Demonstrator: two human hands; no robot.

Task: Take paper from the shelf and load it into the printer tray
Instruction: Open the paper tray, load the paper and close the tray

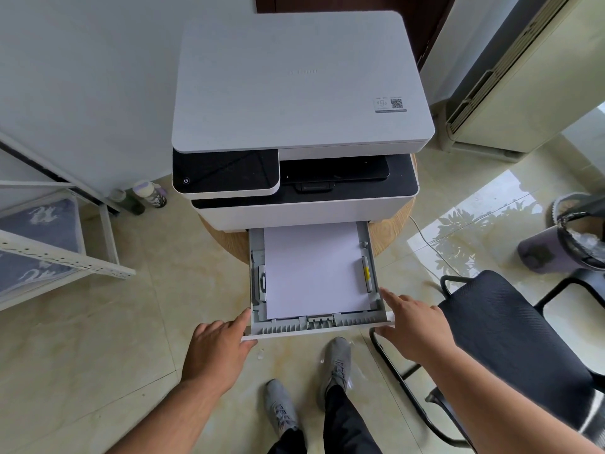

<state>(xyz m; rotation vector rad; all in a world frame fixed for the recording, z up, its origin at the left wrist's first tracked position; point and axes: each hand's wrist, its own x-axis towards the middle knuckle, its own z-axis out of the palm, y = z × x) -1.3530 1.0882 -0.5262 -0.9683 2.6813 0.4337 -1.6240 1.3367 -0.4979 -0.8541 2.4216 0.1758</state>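
Glossy floor tiles (170, 290) spread under a printer (301, 93) whose tray (314, 326) stands pulled out between the hands, with paper (314, 267) lying flat in it just ahead of both. Left hand (217, 350) and right hand (414, 326) each press loosely spread fingers on a front corner, gripping nothing. Pushing should probably be even on both corners so it slides in square.

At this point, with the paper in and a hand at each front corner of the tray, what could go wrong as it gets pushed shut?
1. The paper seems to sit slightly askew between the side guides; it may misfeed.
2. The left hand and right hand sit at different depths on the tray, so an uneven push might cock it in its slot.
3. The right hand's fingertips lie over the tray's side wall and could get pinched against the printer.
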